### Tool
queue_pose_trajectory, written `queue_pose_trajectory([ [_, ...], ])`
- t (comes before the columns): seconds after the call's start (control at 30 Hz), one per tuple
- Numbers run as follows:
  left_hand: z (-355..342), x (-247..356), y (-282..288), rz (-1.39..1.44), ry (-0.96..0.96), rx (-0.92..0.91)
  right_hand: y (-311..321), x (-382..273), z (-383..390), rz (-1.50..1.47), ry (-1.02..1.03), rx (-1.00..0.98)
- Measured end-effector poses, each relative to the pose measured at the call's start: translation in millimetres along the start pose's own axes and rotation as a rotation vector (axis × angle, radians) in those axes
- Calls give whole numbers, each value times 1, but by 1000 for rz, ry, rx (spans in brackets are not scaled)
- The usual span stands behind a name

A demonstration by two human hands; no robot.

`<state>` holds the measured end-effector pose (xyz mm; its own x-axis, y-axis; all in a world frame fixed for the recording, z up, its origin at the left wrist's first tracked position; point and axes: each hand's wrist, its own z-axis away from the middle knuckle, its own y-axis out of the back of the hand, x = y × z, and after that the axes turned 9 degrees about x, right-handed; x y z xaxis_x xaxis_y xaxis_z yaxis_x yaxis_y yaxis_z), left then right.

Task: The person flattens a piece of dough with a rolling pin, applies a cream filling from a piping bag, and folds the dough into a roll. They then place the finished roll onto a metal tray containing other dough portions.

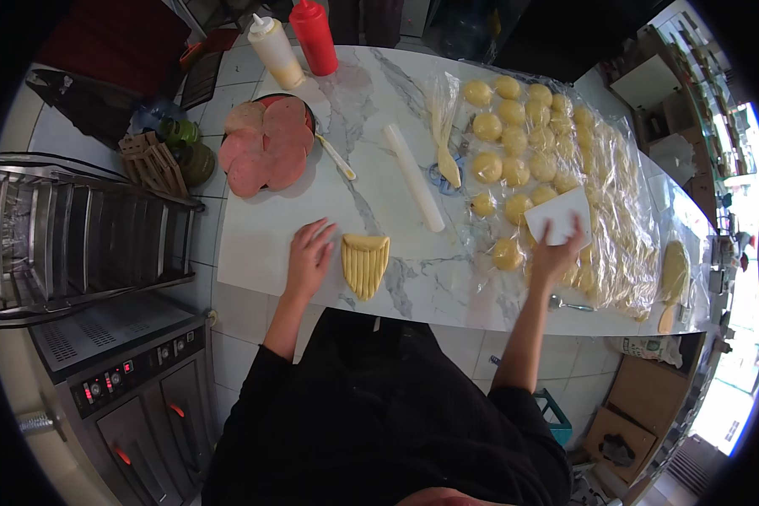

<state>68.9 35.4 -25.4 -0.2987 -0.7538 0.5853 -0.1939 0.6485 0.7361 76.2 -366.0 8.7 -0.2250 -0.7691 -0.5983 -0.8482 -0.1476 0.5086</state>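
A piece of yellow dough (365, 266) lies near the table's front edge, cut into lengthwise strips that narrow toward me, its far edge rounded over. Just left of it is my left hand (310, 257), holding nothing, fingers apart and not touching the dough. To the right, my right hand (557, 253) has its thumb and fingers on a flat white dough scraper (557, 212). That scraper is above the rows of yellow dough balls (514, 173), which sit under clear plastic film (624, 202). Part of the scraper is hidden by my fingers.
A white rolling pin (415, 177) lies mid-table. Round pink meat slices (266, 148) fill a dark plate at left, beside a white-handled knife (337, 158). White (277, 55) and red (314, 38) squeeze bottles stand behind. A metal utensil (572, 304) lies at the front right.
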Motion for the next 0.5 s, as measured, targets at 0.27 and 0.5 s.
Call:
queue_pose_trajectory([
  [0.27,-24,6,-28,25,-193,-266,-57,-115,151,-500,336,-907],
  [0.5,-4,11,-23,53,-64,-292,-34,-106,156,-483,488,-967],
])
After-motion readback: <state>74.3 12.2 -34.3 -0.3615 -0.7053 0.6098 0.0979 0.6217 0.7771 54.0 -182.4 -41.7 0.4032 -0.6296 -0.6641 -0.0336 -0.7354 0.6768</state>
